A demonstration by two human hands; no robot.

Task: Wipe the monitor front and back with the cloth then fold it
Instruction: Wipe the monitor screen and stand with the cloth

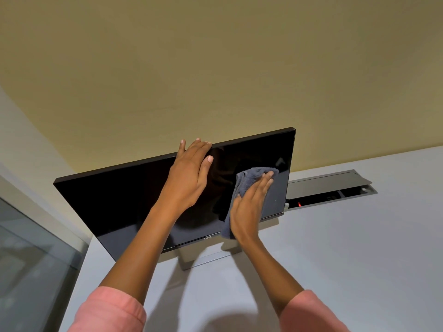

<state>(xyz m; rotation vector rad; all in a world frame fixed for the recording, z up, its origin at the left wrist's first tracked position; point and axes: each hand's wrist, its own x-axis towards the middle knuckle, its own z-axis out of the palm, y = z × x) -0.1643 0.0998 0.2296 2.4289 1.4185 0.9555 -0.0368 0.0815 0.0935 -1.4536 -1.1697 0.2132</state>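
A black monitor (115, 207) stands on a grey stand (211, 258) on the white desk, its dark screen facing me. My left hand (189, 173) grips the monitor's top edge, fingers curled over it and thumb on the screen. My right hand (249, 207) lies flat on the right part of the screen and presses a grey cloth (244, 179) against the glass. The cloth is bunched; part of it hangs below my palm near the bottom bezel.
The white desk (335, 259) runs under and to the right of the monitor. Behind its right edge an open cable tray (330, 190) with a small red light is set into the desk. A tan wall rises behind. A glass panel (31, 255) borders the left.
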